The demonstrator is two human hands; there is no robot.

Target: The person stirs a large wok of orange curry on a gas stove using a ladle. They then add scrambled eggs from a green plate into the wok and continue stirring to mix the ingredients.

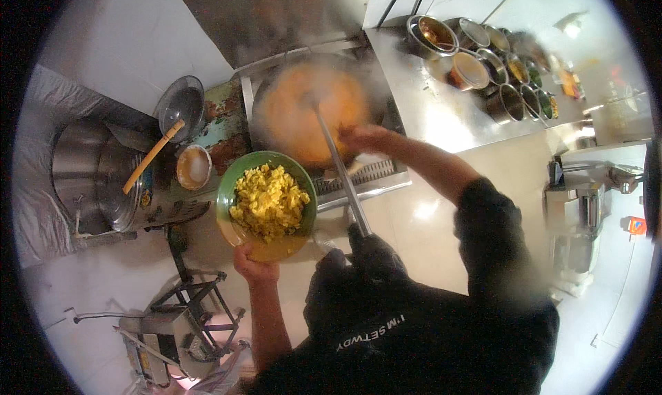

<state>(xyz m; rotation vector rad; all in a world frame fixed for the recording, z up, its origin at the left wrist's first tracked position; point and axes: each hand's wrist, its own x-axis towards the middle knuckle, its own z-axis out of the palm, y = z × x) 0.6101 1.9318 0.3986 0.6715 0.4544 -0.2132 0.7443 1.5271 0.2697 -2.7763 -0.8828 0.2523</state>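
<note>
My left hand [256, 264] grips the near rim of a green-and-yellow bowl [224, 188]. Scrambled egg [269, 198] in yellow chunks is heaped inside it. The bowl hangs just short of a large wok [258, 97] on the stove. Steaming orange liquid [289, 105] fills the wok. A long-handled metal ladle [346, 183] dips its head into that liquid, and its handle runs back towards my torso. Over the wok's right side, my right hand [364, 138] is beside the ladle handle. Steam blurs its fingers, so whether they hold anything is unclear.
Several metal pots [504, 103] and a lidded tub [469, 70] stand on the steel counter [429, 116] at right. A dark strainer [181, 105], a small bowl [194, 167] and a wooden-handled tool [150, 160] are left of the stove. A metal-framed appliance [176, 333] sits at lower left.
</note>
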